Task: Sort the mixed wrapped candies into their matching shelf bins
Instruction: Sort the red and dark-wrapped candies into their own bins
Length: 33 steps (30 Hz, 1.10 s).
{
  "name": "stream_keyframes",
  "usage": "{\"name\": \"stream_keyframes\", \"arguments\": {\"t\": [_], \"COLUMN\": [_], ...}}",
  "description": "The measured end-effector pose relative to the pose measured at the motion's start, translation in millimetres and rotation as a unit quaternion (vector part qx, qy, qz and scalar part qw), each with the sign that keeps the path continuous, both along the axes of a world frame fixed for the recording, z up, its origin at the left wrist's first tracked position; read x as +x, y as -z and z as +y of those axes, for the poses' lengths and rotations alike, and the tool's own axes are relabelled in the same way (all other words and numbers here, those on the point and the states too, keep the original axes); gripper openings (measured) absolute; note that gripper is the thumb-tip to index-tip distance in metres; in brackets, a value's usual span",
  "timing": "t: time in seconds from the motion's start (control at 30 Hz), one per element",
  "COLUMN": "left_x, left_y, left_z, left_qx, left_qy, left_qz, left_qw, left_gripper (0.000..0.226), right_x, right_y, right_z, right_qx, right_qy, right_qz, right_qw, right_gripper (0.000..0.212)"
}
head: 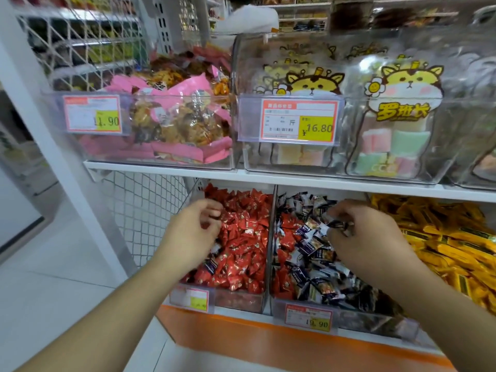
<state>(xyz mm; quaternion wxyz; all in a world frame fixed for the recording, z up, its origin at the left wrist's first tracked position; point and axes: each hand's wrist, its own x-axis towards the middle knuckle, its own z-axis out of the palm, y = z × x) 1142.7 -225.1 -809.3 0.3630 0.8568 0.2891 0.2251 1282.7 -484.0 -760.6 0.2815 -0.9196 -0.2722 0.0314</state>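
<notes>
Two hands reach into the lower shelf bins. The left hand hovers over the red candy bin, fingers curled around a red candy. The right hand is above the dark candy bin, pinching a dark wrapped candy. Red candies lie mixed among the dark ones, and a few dark candies sit in the red bin

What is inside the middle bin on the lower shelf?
The middle bin holds mostly dark-wrapped candies, with stray red candies mixed in at its left. The right hand covers part of the pile; deeper layers are hidden.
</notes>
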Motion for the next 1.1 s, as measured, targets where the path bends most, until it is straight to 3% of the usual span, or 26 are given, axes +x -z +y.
{"name": "stream_keyframes", "arguments": {"t": [0.13,0.3,0.57,0.77,0.93,1.1], "left_x": [24,42,47,48,48,44], "left_y": [9,19,29,28,27,27], "left_z": [28,39,44,41,39,42], "left_qx": [0.118,0.229,0.258,0.247,0.233,0.229], "left_qy": [0.014,0.061,0.026,0.007,0.033,0.035], "left_qz": [0.072,0.116,0.171,0.157,0.15,0.14], "left_qw": [0.99,0.965,0.95,0.956,0.96,0.963], "left_gripper": [0.046,0.062,0.047,0.039,0.048,0.026], "right_x": [2,4,5,2,1,2], "right_y": [9,16,17,15,15,14], "right_z": [6,11,6,0,-1,2], "right_qx": [0.031,0.061,0.085,0.076,0.072,0.07], "right_qy": [-0.021,-0.043,-0.054,-0.053,-0.056,-0.059], "right_qz": [0.005,0.039,0.035,0.046,0.047,0.052], "right_qw": [0.999,0.996,0.994,0.995,0.995,0.994], "right_gripper": [0.015,0.019,0.018,0.018,0.018,0.018]}}
